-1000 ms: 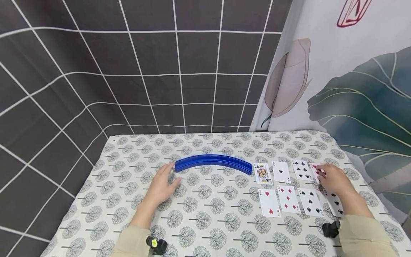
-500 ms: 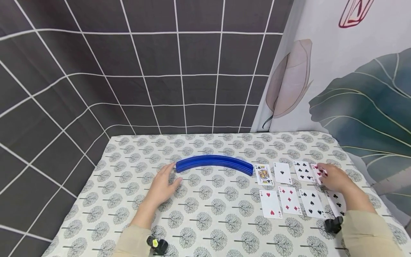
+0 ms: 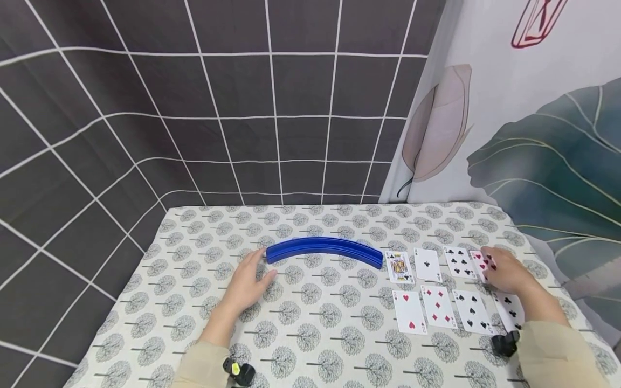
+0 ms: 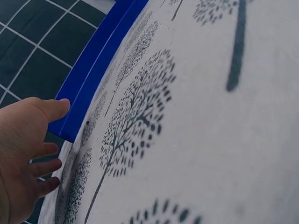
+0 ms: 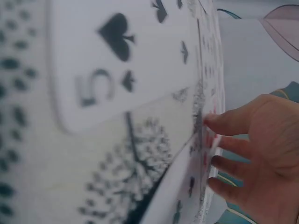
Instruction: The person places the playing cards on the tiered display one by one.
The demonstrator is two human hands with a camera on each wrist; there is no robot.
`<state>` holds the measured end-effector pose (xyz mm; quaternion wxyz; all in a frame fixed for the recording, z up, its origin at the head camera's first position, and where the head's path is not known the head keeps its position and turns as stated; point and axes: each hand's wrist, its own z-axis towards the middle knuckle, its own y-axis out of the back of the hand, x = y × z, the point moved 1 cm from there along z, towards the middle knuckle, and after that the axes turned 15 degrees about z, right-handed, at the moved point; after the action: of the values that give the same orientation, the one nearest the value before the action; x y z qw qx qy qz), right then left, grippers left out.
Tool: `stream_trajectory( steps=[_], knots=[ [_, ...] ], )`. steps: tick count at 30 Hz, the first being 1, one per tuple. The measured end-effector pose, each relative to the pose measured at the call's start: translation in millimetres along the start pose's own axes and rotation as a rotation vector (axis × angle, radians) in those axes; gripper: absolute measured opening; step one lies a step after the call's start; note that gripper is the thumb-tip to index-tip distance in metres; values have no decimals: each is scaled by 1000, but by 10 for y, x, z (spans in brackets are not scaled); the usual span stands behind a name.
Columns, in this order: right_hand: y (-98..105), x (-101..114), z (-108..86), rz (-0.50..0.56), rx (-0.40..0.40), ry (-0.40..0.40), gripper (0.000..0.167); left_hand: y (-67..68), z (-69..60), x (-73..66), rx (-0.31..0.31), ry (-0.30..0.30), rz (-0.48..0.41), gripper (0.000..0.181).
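Note:
My left hand [image 3: 248, 281] rests on the cloth by the left end of a curved blue card holder [image 3: 324, 247]. In the left wrist view its thumb [image 4: 58, 109] lies against the holder's end, fingers loosely spread. My right hand [image 3: 506, 270] touches a hearts card [image 3: 479, 265] at the right of the back row; its fingers look relaxed and partly cover the card. Left of it lie a six of clubs [image 3: 459, 263], an ace of clubs [image 3: 428, 264] and a king [image 3: 399, 267]. The right wrist view shows the right thumb [image 5: 229, 122] by the cards.
A front row has a two of hearts [image 3: 409, 312], a five of diamonds [image 3: 439, 306], a five of spades [image 3: 473, 312] and a clubs card [image 3: 509, 311], partly beside the right wrist. The tablecloth [image 3: 310, 334] has tree prints. Dark gridded curtain [image 3: 242, 134] hangs behind.
My right hand has shifted slightly right, uncovering more of the hearts card. The left hand stays by the holder. The head view has tilted slightly.

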<state>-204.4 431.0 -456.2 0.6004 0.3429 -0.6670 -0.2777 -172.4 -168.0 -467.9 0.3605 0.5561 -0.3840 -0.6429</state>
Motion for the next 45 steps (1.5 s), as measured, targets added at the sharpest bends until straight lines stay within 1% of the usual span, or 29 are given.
stream_trajectory(
  steps=[4, 6, 12, 18, 21, 23, 25, 29, 32, 41, 45],
  knots=[
    [-19, 45, -46, -5, -125, 55, 61, -13, -6, -4, 9, 14, -7, 74],
    [-24, 72, -59, -6, -176, 77, 58, -17, -2, -7, 8, 18, -9, 74],
    [-27, 122, -46, 32, -300, 117, 49, -11, 0, -21, -6, 20, -20, 74],
    [-13, 234, -40, 87, -420, 114, 46, -5, 6, -25, 3, 34, -15, 74],
    [-4, 267, -54, 86, -472, 163, 35, -11, 9, -19, 6, 35, -10, 74],
    [-4, 274, -68, 71, -492, 195, 28, -19, 11, -14, 5, 33, -9, 74],
    [-2, 272, -79, 61, -504, 216, 24, -26, 13, -8, 1, 28, -8, 74],
    [-6, 265, -86, 51, -509, 199, 26, -36, 20, 3, -8, 27, -6, 74],
    [-12, 271, -85, 34, -531, 208, 25, -38, 34, 1, -19, 25, -8, 74],
    [-60, 328, -87, 38, -580, 311, 20, -48, 75, -5, -45, 26, -70, 71],
    [-83, 382, -78, 49, -590, 322, 21, -65, 114, 23, -69, 15, -95, 66]
  ],
)
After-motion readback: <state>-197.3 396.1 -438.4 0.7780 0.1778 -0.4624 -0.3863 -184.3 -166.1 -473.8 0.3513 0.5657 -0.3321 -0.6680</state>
